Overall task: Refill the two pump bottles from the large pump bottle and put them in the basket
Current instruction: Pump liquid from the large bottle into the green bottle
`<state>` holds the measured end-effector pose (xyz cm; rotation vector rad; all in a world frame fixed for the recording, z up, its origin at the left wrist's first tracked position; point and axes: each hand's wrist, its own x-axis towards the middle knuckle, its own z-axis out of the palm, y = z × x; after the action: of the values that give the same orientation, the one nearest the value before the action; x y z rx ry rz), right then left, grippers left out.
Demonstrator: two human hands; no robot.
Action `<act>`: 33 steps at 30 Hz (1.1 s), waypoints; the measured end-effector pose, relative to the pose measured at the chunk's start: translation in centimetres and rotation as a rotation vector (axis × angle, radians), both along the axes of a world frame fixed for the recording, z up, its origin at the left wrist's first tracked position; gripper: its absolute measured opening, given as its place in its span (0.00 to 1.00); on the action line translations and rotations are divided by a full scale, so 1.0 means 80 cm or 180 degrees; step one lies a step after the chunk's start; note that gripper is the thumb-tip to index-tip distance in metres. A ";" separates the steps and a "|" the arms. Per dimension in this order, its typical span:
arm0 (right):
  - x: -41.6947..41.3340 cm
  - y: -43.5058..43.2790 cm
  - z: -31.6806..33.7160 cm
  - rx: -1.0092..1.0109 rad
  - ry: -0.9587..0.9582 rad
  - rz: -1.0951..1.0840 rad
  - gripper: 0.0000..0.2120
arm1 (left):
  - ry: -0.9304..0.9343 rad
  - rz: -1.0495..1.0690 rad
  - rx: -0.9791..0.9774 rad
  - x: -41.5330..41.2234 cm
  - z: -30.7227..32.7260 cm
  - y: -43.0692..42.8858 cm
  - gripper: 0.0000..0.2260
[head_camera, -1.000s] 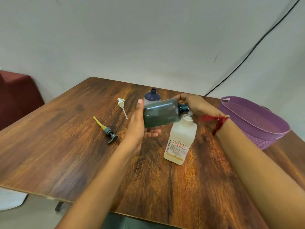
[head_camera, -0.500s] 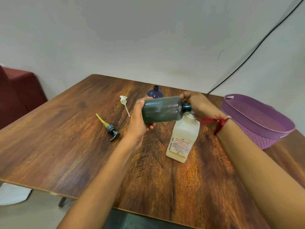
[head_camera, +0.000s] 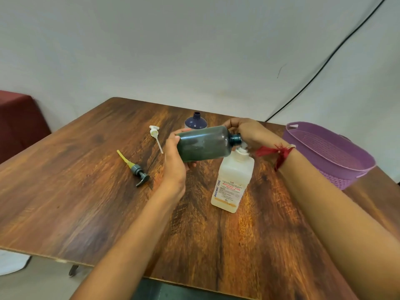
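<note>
Head view shows the first refill in hand: the left hand (head_camera: 175, 163) grips the base end of the green bottle (head_camera: 205, 144), fingers and thumb curled round it, and holds it on its side with the open neck at the spout of the large pump bottle (head_camera: 234, 180). That large bottle stands upright on the tabletop (head_camera: 86, 202). The right hand (head_camera: 249, 132) lies over its pump head, but the green bottle hides the fingers, so I cannot tell whether they press flat or curl round the head.

Behind the large pump bottle the blue bottle (head_camera: 195, 122) stands uncapped, seemingly not yet filled. To the left of the large pump bottle lie two loose pumps, the white pump (head_camera: 154, 133) further back and the grey pump (head_camera: 138, 172) nearer. The basket (head_camera: 337, 176) sits to the right of it, well apart, with no bottle seen in it.

Next, I judge, comes steady pumping with the neck kept right under the spout, since a small slip would spill liquid; then the matching pump must be screwed on
</note>
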<state>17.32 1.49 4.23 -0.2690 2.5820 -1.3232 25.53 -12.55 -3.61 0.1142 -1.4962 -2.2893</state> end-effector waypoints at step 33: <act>0.005 0.000 -0.008 -0.0895 -0.0260 -0.0007 0.19 | 0.0000 0.0073 -0.0098 -0.016 -0.010 -0.004 0.19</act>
<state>17.75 1.49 3.62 -0.2531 2.3273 -1.6619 24.26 -12.87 -4.42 0.1218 -1.5217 -2.2475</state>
